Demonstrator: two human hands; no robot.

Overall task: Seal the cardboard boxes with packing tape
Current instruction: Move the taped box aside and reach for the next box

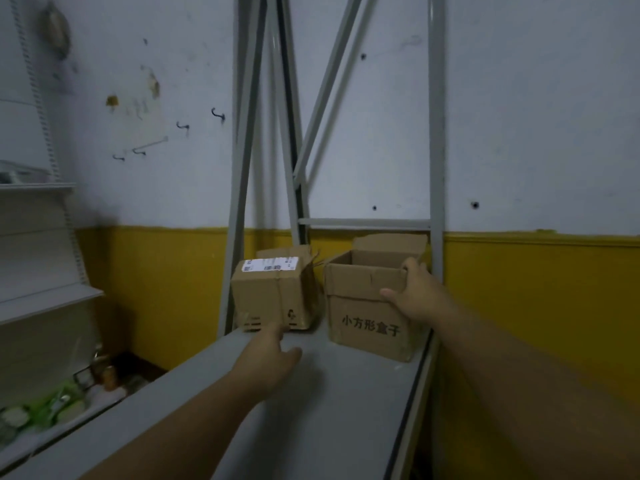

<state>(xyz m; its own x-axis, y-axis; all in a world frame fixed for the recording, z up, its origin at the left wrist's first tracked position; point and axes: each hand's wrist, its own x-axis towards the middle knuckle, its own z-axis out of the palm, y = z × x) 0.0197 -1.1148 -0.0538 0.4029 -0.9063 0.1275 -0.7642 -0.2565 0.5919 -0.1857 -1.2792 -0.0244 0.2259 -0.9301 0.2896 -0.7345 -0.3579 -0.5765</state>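
Observation:
Two cardboard boxes stand at the far end of a grey metal shelf (311,393). The right box (367,323) is open at the top, its flaps up, with black printed characters on its front. My right hand (415,292) grips its near right corner, thumb on the front face and fingers over the rim. The left box (273,292) lies on its side with a white shipping label on top. My left hand (273,355) reaches toward its lower front edge, fingers extended and just short of it or touching it. No tape is in view.
Grey shelf uprights and diagonal braces (436,133) rise behind the boxes against a white and yellow wall. A white shelving unit (41,258) stands at the left, with green packets and jars (69,400) on the floor below it.

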